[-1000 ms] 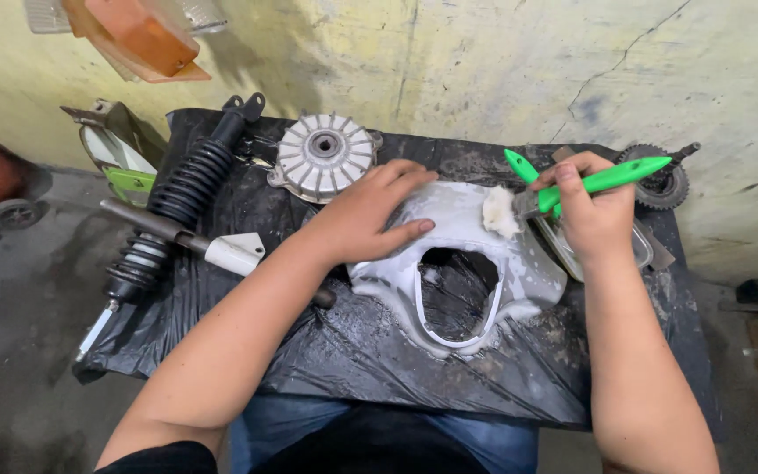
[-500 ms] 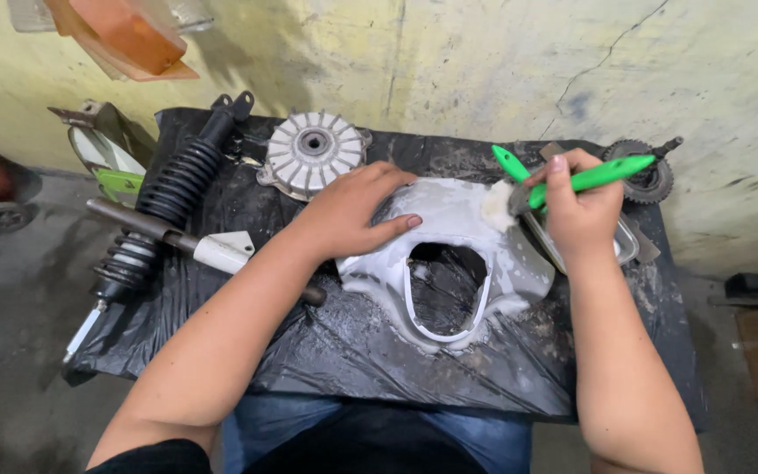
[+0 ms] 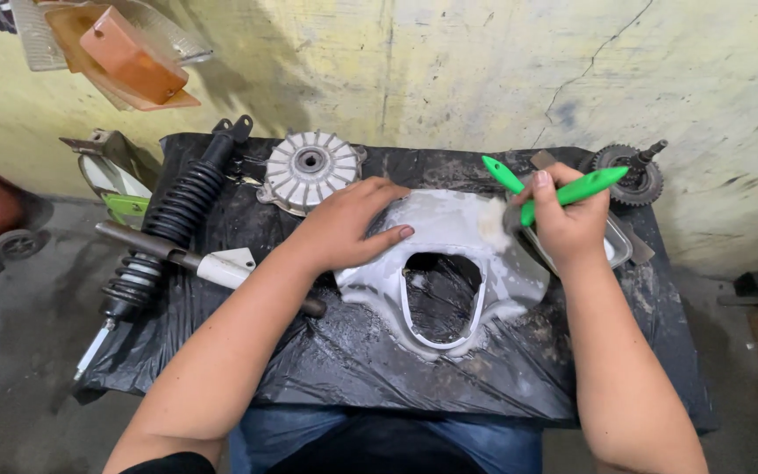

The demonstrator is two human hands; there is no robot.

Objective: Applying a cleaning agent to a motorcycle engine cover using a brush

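A grey-white plastic cover [image 3: 449,241] with a large cut-out hole lies wet and soapy on black plastic sheeting [image 3: 335,360] over a table. My left hand [image 3: 348,224] presses flat on the cover's left upper side. My right hand [image 3: 568,219] grips a green-handled brush [image 3: 572,189] whose foamy head touches the cover's upper right part. A second green handle [image 3: 502,174] pokes out behind the right hand.
A black shock absorber [image 3: 177,215] and a metal rod with a white end [image 3: 186,262] lie at the left. A finned metal hub [image 3: 309,167] sits at the back, a gear [image 3: 633,175] at the back right, a metal tray [image 3: 616,246] beside my right hand.
The right hand with the brush has shifted slightly down and left along the cover's upper right. The left hand stays pressed on the cover.
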